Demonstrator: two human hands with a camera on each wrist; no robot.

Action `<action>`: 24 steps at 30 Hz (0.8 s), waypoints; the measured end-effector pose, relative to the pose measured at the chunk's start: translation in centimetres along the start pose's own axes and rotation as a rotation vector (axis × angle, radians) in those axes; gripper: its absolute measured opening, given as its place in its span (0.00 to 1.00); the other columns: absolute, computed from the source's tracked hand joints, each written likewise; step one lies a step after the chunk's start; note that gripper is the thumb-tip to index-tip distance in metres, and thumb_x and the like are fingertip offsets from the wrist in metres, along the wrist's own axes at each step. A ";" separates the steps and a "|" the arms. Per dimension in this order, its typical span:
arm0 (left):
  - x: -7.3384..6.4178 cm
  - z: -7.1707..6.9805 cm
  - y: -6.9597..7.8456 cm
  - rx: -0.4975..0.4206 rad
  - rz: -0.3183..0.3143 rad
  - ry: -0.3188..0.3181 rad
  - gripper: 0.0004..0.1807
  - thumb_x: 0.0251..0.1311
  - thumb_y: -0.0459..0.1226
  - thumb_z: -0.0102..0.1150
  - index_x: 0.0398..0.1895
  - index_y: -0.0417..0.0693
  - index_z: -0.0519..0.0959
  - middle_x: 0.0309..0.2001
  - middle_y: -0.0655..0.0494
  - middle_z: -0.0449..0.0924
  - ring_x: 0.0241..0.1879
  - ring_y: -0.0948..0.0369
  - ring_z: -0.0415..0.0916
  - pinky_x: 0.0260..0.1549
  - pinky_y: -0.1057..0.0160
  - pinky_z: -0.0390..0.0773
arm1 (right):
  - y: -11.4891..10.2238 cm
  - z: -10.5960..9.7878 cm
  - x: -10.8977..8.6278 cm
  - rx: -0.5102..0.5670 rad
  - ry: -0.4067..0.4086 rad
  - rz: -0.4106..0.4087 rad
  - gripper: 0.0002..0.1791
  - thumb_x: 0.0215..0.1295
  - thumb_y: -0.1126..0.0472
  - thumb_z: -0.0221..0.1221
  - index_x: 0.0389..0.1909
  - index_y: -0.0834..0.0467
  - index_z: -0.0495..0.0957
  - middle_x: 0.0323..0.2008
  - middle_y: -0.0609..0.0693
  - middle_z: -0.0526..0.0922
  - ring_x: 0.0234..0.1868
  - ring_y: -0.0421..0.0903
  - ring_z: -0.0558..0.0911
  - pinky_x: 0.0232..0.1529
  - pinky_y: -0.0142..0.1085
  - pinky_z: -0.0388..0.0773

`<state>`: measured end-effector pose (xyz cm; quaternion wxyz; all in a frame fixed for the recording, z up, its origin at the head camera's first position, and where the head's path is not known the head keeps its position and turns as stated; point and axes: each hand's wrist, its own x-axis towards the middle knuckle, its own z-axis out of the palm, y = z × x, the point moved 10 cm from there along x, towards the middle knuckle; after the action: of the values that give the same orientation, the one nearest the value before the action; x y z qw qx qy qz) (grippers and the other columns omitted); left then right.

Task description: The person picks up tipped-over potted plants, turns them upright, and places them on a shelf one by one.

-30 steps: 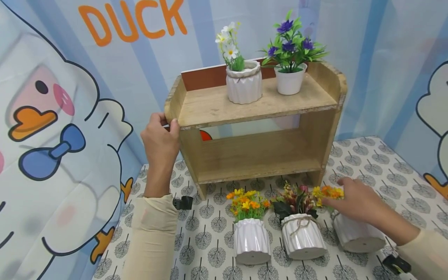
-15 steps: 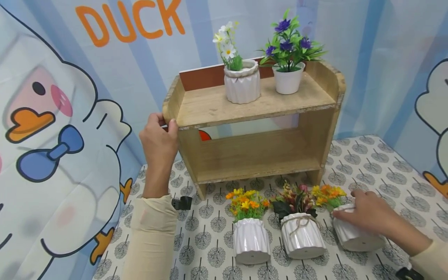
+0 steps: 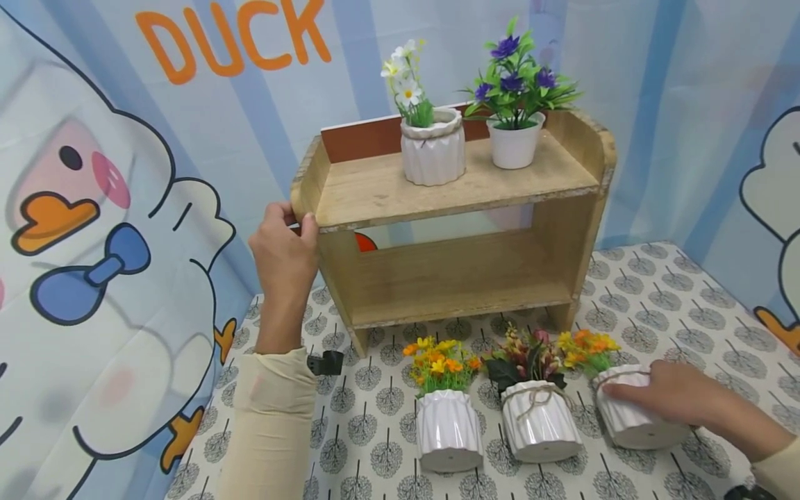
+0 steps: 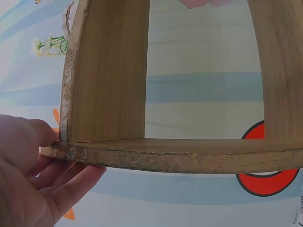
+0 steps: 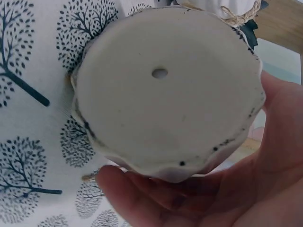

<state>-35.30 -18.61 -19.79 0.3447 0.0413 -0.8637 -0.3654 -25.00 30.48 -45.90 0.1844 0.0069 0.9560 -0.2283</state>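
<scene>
My left hand (image 3: 284, 257) grips the left side of a two-tier wooden shelf (image 3: 375, 187), thumb in front and fingers behind. In the left wrist view, the fingers wrap round the edge of its side board (image 4: 199, 160). On the cloth at the right, a white fluted flower pot (image 3: 625, 410) lies tipped over, base toward me, its orange and yellow flowers (image 3: 587, 347) pointing away. My right hand (image 3: 687, 396) holds this pot from its right side, thumb across the front. The right wrist view shows fingers curled round the pot's base (image 5: 165, 113), which has one small hole.
Left of the held pot lie two more tipped white pots, one with dark leaves and a twine bow (image 3: 540, 423), one with orange-yellow flowers (image 3: 450, 430). On the shelf top stand a daisy pot (image 3: 434, 153) and a purple-flowered pot (image 3: 515, 142). A duck-print curtain (image 3: 200, 139) hangs behind.
My right hand has moved right, from over the flowers to the pot's body, and now holds it. The left hand keeps its grip on the shelf; the pots have stayed in place.
</scene>
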 end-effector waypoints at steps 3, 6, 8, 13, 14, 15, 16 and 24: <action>0.0 0.1 0.0 0.004 -0.005 -0.006 0.17 0.71 0.41 0.55 0.53 0.37 0.77 0.50 0.40 0.86 0.48 0.50 0.87 0.42 0.53 0.89 | 0.2 0.2 0.0 -0.020 -0.026 -0.002 0.48 0.68 0.28 0.51 0.42 0.77 0.74 0.31 0.57 0.81 0.31 0.49 0.80 0.28 0.40 0.79; 0.0 0.1 0.0 0.005 -0.007 -0.007 0.17 0.71 0.41 0.55 0.54 0.37 0.77 0.50 0.40 0.86 0.48 0.50 0.87 0.42 0.53 0.89 | 0.4 0.3 0.1 -0.004 -0.031 -0.005 0.46 0.68 0.28 0.51 0.40 0.75 0.75 0.30 0.56 0.80 0.30 0.49 0.79 0.28 0.40 0.78; 0.0 0.1 0.0 0.004 -0.008 -0.005 0.17 0.71 0.41 0.55 0.54 0.37 0.77 0.50 0.41 0.86 0.48 0.50 0.87 0.42 0.53 0.89 | 0.5 0.3 0.1 0.012 -0.034 -0.005 0.43 0.69 0.29 0.51 0.37 0.72 0.76 0.28 0.55 0.79 0.29 0.48 0.78 0.27 0.39 0.77; 0.1 0.0 0.0 0.000 -0.004 -0.002 0.17 0.71 0.41 0.55 0.53 0.37 0.77 0.50 0.40 0.86 0.48 0.49 0.87 0.42 0.53 0.89 | 0.7 0.5 0.0 0.044 -0.049 0.023 0.39 0.68 0.28 0.51 0.30 0.64 0.76 0.25 0.52 0.76 0.26 0.46 0.76 0.27 0.38 0.75; 0.1 0.0 0.0 -0.001 -0.002 -0.001 0.17 0.71 0.41 0.55 0.53 0.37 0.77 0.50 0.40 0.86 0.48 0.49 0.87 0.42 0.53 0.88 | 0.8 0.4 0.0 0.047 -0.047 0.030 0.38 0.68 0.28 0.51 0.29 0.63 0.76 0.24 0.52 0.76 0.26 0.46 0.75 0.27 0.37 0.74; 0.1 0.0 0.0 -0.002 -0.001 0.000 0.17 0.71 0.41 0.55 0.53 0.37 0.77 0.50 0.40 0.86 0.48 0.49 0.87 0.41 0.53 0.89 | 0.8 0.5 0.0 0.050 -0.045 0.035 0.37 0.67 0.28 0.52 0.26 0.62 0.75 0.23 0.51 0.75 0.25 0.45 0.74 0.26 0.37 0.73; 0.1 0.0 0.0 -0.002 0.000 0.001 0.17 0.71 0.41 0.55 0.53 0.37 0.77 0.50 0.40 0.86 0.48 0.49 0.87 0.41 0.53 0.89 | 0.9 0.5 0.0 0.054 -0.043 0.038 0.37 0.67 0.28 0.52 0.24 0.60 0.73 0.22 0.50 0.74 0.23 0.44 0.73 0.26 0.36 0.73; 0.0 -0.1 0.2 -0.001 0.008 -0.002 0.17 0.71 0.41 0.56 0.53 0.36 0.77 0.50 0.40 0.86 0.48 0.49 0.87 0.42 0.52 0.89 | 0.7 0.1 0.2 0.057 0.002 0.030 0.44 0.64 0.29 0.57 0.38 0.74 0.74 0.27 0.54 0.76 0.28 0.47 0.75 0.26 0.37 0.75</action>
<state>-35.26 -18.54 -19.62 0.3455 0.0374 -0.8638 -0.3647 -25.09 31.06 -46.33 0.1867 0.0266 0.9490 -0.2528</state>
